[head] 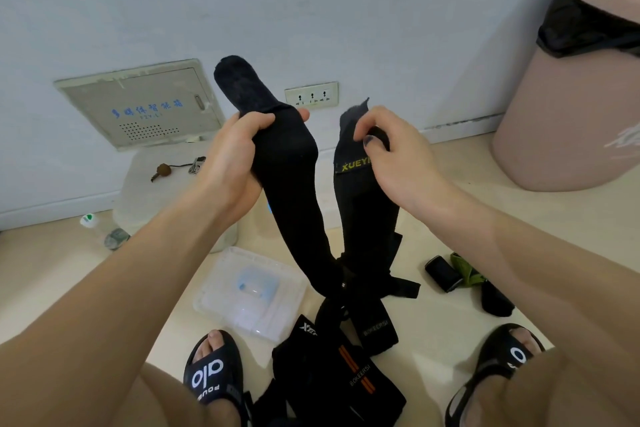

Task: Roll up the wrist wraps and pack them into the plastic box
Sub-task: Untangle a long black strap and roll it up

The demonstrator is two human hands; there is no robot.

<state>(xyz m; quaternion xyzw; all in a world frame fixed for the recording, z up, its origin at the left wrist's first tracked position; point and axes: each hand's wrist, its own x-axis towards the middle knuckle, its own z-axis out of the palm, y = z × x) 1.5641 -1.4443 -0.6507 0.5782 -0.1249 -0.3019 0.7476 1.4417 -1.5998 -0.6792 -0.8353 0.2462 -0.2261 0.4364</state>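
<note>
My left hand (231, 153) grips one end of a long black wrist wrap (294, 205), its rounded tip sticking up above my fingers. My right hand (388, 153) pinches the top of the other end, a black wrap end with yellow lettering (360, 205). Both lengths hang down and meet near the floor. A clear plastic box (214, 291) lies on the floor below my left forearm, with a pale blue item inside. More black wraps (346, 371) lie in a heap between my feet.
A rolled black wrap (443, 272) and a green one (465, 269) lie on the floor at right. A pink bin with a black liner (568, 108) stands at far right. A translucent stool (152, 194) and a bottle (104, 231) sit by the wall.
</note>
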